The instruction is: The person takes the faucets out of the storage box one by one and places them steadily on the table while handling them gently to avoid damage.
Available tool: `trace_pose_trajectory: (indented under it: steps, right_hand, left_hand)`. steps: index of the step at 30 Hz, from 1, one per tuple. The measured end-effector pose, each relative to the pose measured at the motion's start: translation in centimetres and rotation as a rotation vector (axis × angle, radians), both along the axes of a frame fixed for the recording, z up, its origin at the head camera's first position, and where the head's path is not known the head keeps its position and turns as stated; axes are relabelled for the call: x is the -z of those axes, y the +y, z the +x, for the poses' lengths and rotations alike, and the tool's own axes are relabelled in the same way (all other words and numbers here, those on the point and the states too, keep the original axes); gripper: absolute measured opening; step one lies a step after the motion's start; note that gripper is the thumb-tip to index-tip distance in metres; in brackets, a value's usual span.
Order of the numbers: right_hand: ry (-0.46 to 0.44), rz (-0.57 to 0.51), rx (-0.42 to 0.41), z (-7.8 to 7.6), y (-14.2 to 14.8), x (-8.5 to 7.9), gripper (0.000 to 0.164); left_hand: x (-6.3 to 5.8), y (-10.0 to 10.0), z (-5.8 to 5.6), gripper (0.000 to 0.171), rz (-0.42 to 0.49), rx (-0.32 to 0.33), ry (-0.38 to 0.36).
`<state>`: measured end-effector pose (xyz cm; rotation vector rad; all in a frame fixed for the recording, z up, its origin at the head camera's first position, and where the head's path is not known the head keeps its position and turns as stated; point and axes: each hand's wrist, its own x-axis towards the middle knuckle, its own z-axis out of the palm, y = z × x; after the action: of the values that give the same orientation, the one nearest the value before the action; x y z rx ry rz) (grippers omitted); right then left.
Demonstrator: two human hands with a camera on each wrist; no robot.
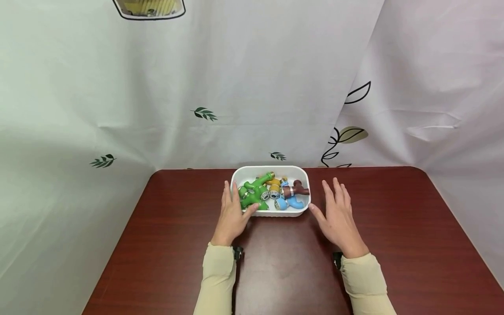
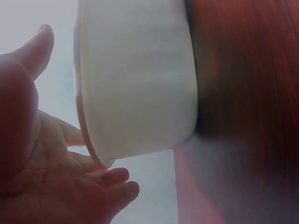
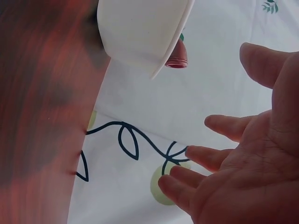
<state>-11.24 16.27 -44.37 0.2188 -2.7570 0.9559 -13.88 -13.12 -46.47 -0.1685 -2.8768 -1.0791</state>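
A white plastic tray with rounded corners stands near the table's far edge. Jumbled inside are branching, tap-like pieces with metallic ends: several green pieces, a yellow one, blue ones and a dark red-brown one whose end overhangs the right rim. My left hand is at the tray's left side, fingers extended and thumb spread over its front corner. In the left wrist view its fingers lie by the rim; contact is uncertain. To the right of the tray, my right hand hovers apart from it, fingers spread and holding nothing.
A glossy red-brown table extends around the tray and under both forearms. White cloth with leaf prints hangs behind and along the sides. At the top left, a dark-outlined opening or print shows yellow stripes.
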Motion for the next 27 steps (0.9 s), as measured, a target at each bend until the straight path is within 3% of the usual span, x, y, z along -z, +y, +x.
trace_pose_trajectory:
  steps: [27]
  right_hand:
    - [0.015,0.017,-0.022,-1.7,-1.7,-0.4,0.066]
  left_hand:
    - [0.6,-0.1,-0.4,0.115,0.038,-0.013,-0.087]
